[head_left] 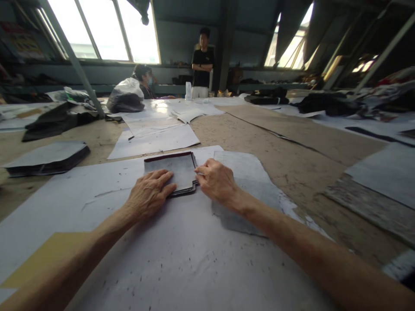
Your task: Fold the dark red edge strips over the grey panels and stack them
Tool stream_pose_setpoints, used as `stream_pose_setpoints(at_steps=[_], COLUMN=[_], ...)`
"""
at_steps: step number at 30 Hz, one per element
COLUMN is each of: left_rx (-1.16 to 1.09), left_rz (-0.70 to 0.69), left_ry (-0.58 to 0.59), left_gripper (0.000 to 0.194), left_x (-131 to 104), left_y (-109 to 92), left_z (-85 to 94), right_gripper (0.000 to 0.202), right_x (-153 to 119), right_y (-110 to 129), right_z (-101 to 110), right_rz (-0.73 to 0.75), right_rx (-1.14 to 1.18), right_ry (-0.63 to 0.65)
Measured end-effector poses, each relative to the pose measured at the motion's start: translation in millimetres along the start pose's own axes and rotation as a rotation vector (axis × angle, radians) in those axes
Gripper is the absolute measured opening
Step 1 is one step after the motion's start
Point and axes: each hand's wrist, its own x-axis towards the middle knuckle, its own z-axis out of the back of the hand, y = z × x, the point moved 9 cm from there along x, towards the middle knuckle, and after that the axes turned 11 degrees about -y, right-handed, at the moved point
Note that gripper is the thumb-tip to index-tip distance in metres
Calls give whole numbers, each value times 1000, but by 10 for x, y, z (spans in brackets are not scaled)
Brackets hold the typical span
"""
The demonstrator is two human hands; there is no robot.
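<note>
A small stack of grey fabric pieces (182,167) with dark edges lies on white paper (181,255) in the middle of the table. On its near left part rests my left hand (151,192), palm down with fingers stretched out. At the stack's right edge my right hand (218,179) is closed in a pinch. What its fingertips hold there is too small to make out. Beneath my right hand and forearm lies a thin grey sheet (249,172), partly hidden by the arm.
To the left sits a thicker stack of dark-edged pieces (48,157). Yellow paper (45,255) lies near my left forearm. Beyond are white sheets (155,140) and a bagged bundle (126,95). Grey felt (372,203) lies right. Two people (203,62) are at the far side.
</note>
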Motion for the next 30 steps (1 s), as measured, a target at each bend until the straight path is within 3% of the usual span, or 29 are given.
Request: stream_pose_setpoints(at_steps=[3,6,9,11,13,16,18,23,26,30], left_rx=[-30,-89,-211,-326,-412,-455,-458,-434,-424,-386], left_rz=[-8,-29,-107,-162,-162,-138,-148,-183,-254,-276], left_ry=[-64,-117,-144,-135,-86,-9,3,-35,-23,-24], left_gripper=[46,47,38,31,26,21,20,27,25,22], left_x=[-74,-263,-483,-576,-594,-536,-490,-356,-218,-50], left_y=[15,-93,-375,-607,-793,-990,-1086,-1251,-1406,-1498], left_z=[121,241,280,262,203,129,129,135,46,-123], right_gripper=[17,8,19,14,11,28,28,22,21,12], right_x=[-346,-772,-1081,-1193,-1273,-1335,-1305,-1215,-1224,-1195], right_y=[-98,-227,-324,-304,-212,-116,-185,-627,-673,-524], right_z=[320,536,616,639,635,613,632,759,742,653], right_rz=[73,144,222,319,454,576,522,182,144,149], right_rx=[8,9,6,-3,-11,-8,3,4,23,15], right_ry=[-13,16,-10,-91,-176,-266,-331,-531,-521,-411])
